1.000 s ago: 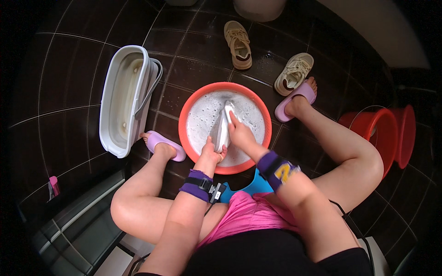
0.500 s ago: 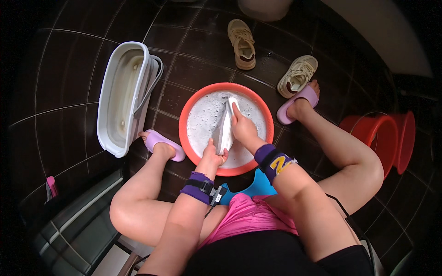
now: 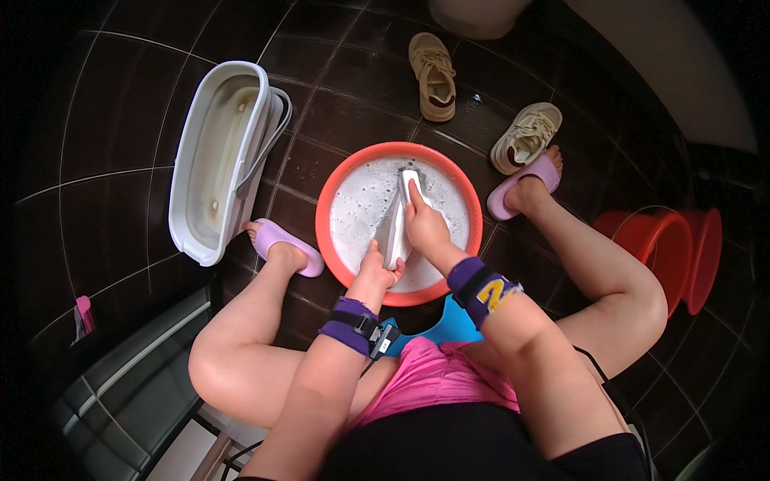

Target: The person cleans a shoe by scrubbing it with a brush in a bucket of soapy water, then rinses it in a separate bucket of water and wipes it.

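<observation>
A white-and-grey shoe (image 3: 393, 232) with a pale sole is tilted on its side over a red-rimmed basin (image 3: 324, 212) of sudsy water. My left hand (image 3: 380, 266) closes round its near end. My right hand (image 3: 427, 227) grips it higher up on the right, its thumb lying along the white far end. The right fingers are mostly hidden behind the hand, so I cannot tell whether a separate small white thing is in them. White foam (image 3: 353, 200) with bubbles surrounds the shoe.
A long white bucket (image 3: 180, 212) with a handle stands at left. Two beige sneakers (image 3: 433, 76) lie beyond the basin on dark tiles. Red buckets (image 3: 670, 256) stand at right. My feet in pink slippers (image 3: 290, 250) flank the basin; a blue seat (image 3: 449, 323) is beneath me.
The view has shifted slightly, so the basin appears a little further right. Both hands keep their hold on the shoe, with little visible movement against it.
</observation>
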Tool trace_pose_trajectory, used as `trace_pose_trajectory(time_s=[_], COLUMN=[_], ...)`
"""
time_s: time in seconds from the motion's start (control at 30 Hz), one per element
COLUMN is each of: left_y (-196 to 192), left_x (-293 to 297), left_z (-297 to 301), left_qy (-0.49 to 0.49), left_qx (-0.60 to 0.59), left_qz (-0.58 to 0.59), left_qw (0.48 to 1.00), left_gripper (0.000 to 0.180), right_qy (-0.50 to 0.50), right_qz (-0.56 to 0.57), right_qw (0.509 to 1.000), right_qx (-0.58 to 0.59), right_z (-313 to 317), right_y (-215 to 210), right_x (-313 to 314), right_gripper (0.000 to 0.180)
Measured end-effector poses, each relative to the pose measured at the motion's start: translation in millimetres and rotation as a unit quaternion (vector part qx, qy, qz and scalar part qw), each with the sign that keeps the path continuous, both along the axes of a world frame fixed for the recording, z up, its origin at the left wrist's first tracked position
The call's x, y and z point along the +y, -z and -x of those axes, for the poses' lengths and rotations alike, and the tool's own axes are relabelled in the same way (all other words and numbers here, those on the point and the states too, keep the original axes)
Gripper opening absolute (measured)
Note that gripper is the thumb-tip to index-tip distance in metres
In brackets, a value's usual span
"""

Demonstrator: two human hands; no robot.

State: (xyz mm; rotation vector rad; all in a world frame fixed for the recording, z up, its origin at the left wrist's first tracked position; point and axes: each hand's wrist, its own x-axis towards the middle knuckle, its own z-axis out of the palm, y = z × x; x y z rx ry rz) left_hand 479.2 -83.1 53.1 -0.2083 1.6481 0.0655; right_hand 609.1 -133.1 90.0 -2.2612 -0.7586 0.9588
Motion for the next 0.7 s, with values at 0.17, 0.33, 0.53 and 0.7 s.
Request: trace_pose_trajectory(time_s=[0.17,0.33,0.53,0.7], left_y=[18.9,19.5,21.4,25.7], left_x=[14.5,22.2,11.1,12.0], left_z=[49.3,42.1,56.4,77.9], left_qy=[-0.054,-0.02,-0.036,-0.093], left_qx=[-0.082,-0.075,-0.048,-0.126], left_qz=[-0.067,-0.064,-0.044,-0.082], left_qw=[0.993,0.995,0.997,0.984], left_gripper=[0.052,0.049,0.052,0.057], right_qy=[-0.091,-0.088,-0.113,-0.168], right_qz=[-0.085,-0.03,-0.009,-0.08], right_qw=[0.987,0.995,0.991,0.981], right_qx=[0.1,0.035,0.072,0.064], right_z=[81.6,42.7,73.6,104.5], right_y=[-61.8,-36.7,-54.9,-71.0], right_x=[-39.2,13.6,-20.7,-38.7], right_gripper=[0.052,0.051,0.051,0.051])
